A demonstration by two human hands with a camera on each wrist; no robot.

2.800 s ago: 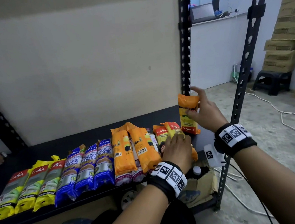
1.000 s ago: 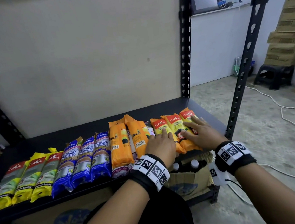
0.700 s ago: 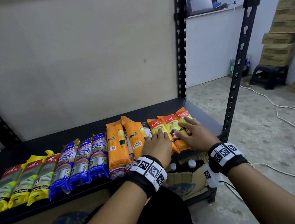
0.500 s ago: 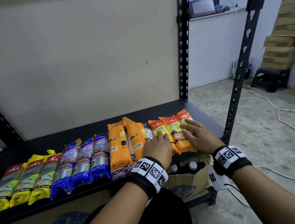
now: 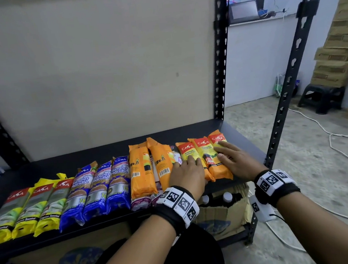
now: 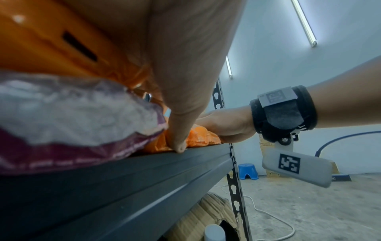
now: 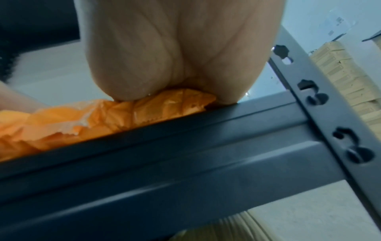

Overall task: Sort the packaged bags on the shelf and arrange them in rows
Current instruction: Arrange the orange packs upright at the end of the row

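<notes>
One black metal shelf [image 5: 71, 168] carries all the packaged bags in a single row along its front edge. From the left we see three yellow packs [image 5: 26, 210], three blue packs [image 5: 98, 187], two plain orange packs [image 5: 142, 172] lying on top of purple-and-white packs [image 5: 140, 204], and three orange packs with red labels [image 5: 205, 156] at the right end. Below the shelf stands a cardboard box [image 5: 224, 213] with bottles. Our left hand [image 5: 186, 174] rests flat, fingers relaxed, on the packs beside the red-label group. Our right hand [image 5: 236, 160] lies flat with straight fingers on the rightmost red-label pack, grasping nothing.
</notes>
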